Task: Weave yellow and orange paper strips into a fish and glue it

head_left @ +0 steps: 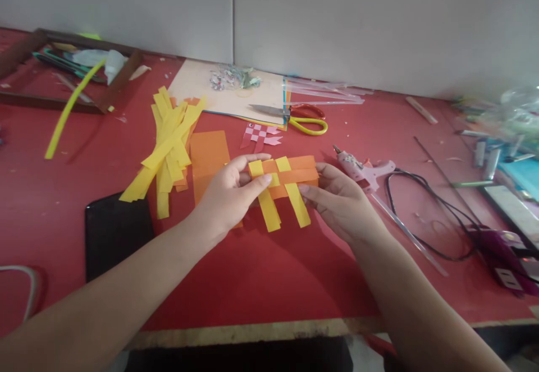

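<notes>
Between my two hands is a small weave of orange and yellow paper strips (288, 177), held above the red table. Two yellow ends hang down from it toward me, and orange ends point right. My left hand (236, 189) pinches its left side, thumb on the front and fingers behind. My right hand (337, 198) grips the right side, its thumb near a yellow strip; some of its fingers are hidden behind the paper. Just beyond lies a red-and-pink woven paper fish (259, 134). An orange paper sheet (208, 156) lies under and beside my left hand.
Yellow paper strips (172, 142) lie piled at left, near a black phone (118, 232). Scissors (295, 116) rest by a cream sheet (189, 83). A pink glue gun (364, 169) with a black cord (421, 178) is at right. A brown frame (122, 83) sits far left.
</notes>
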`<act>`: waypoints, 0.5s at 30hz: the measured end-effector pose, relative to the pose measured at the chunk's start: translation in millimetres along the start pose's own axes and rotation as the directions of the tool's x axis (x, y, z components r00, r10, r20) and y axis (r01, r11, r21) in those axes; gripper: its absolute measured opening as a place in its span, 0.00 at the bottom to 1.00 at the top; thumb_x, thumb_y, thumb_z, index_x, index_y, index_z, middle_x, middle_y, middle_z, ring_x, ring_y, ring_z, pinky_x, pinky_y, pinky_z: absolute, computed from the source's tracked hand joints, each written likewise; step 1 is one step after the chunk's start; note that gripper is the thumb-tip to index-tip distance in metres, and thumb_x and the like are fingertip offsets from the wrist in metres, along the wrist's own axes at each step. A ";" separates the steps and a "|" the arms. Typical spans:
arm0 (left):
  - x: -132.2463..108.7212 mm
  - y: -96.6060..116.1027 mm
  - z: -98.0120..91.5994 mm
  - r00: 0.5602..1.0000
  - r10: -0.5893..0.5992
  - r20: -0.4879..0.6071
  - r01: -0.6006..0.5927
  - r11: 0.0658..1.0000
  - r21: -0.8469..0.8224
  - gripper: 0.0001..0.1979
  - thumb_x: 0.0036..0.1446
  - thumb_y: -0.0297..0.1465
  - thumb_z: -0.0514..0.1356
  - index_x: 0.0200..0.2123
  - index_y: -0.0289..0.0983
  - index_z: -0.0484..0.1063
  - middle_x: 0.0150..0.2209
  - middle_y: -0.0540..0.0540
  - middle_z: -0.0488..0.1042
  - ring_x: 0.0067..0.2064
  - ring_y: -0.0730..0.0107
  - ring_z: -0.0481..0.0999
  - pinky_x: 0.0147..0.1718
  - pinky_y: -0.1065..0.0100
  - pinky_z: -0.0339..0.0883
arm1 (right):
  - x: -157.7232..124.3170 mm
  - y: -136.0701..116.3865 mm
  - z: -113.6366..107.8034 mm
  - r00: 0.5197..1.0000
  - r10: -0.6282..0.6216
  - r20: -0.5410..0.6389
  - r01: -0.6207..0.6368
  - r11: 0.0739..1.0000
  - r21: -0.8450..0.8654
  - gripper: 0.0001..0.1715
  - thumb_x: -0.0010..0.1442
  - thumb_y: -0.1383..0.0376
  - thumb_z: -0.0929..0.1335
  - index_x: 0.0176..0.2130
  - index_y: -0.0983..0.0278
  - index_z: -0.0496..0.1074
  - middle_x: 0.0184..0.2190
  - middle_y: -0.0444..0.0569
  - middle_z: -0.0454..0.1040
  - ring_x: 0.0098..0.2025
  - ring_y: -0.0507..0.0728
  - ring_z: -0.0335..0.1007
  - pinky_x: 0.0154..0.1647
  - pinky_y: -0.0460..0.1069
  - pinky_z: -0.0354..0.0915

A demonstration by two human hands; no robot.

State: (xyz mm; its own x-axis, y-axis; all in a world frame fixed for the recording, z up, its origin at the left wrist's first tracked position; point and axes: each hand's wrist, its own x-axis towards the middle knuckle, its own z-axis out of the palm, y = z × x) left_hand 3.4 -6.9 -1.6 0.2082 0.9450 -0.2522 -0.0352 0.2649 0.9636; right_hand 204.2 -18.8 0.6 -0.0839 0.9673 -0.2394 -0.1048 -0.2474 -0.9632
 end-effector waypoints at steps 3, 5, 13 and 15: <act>-0.4 -0.5 -0.1 1.000 0.013 0.008 -0.013 1.000 0.005 0.22 0.57 0.37 0.64 0.55 0.44 0.70 0.35 0.48 0.78 0.35 0.64 0.78 0.39 0.59 0.75 | 1.1 0.4 -0.8 1.000 -0.005 -0.012 0.005 1.000 0.002 0.24 0.50 0.61 0.77 0.46 0.60 0.71 0.40 0.48 0.81 0.38 0.54 0.77 0.38 0.50 0.74; -0.9 0.1 0.4 1.000 0.008 0.010 -0.008 1.000 -0.003 0.22 0.58 0.38 0.63 0.55 0.44 0.70 0.35 0.47 0.78 0.36 0.64 0.78 0.39 0.59 0.75 | 1.8 1.1 -1.8 1.000 -0.015 -0.024 0.015 1.000 -0.003 0.24 0.50 0.60 0.77 0.45 0.59 0.71 0.37 0.46 0.81 0.35 0.53 0.77 0.36 0.50 0.74; -4.0 7.3 5.3 0.996 -0.072 0.044 0.074 0.996 -0.058 0.36 0.51 0.31 0.70 0.62 0.44 0.61 0.42 0.45 0.79 0.44 0.59 0.80 0.44 0.57 0.75 | 3.3 4.4 -3.6 0.996 -0.060 -0.074 0.054 0.996 -0.074 0.23 0.51 0.58 0.76 0.45 0.60 0.71 0.33 0.46 0.80 0.32 0.54 0.75 0.37 0.52 0.74; -3.8 5.9 5.1 0.997 -0.066 0.044 0.068 0.997 -0.038 0.36 0.52 0.30 0.69 0.62 0.46 0.61 0.42 0.45 0.78 0.44 0.59 0.80 0.44 0.57 0.75 | 2.9 3.7 -2.6 0.994 -0.060 -0.087 0.054 0.996 -0.072 0.22 0.52 0.59 0.76 0.45 0.60 0.71 0.32 0.45 0.80 0.31 0.53 0.75 0.37 0.53 0.74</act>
State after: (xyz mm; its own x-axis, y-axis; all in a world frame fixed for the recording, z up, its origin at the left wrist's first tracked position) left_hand 7.5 -9.9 5.5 0.2529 0.9160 -0.3113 -0.0585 0.3357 0.9402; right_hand 206.1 -16.7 -4.0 0.0086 0.9816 -0.1907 -0.0378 -0.1902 -0.9810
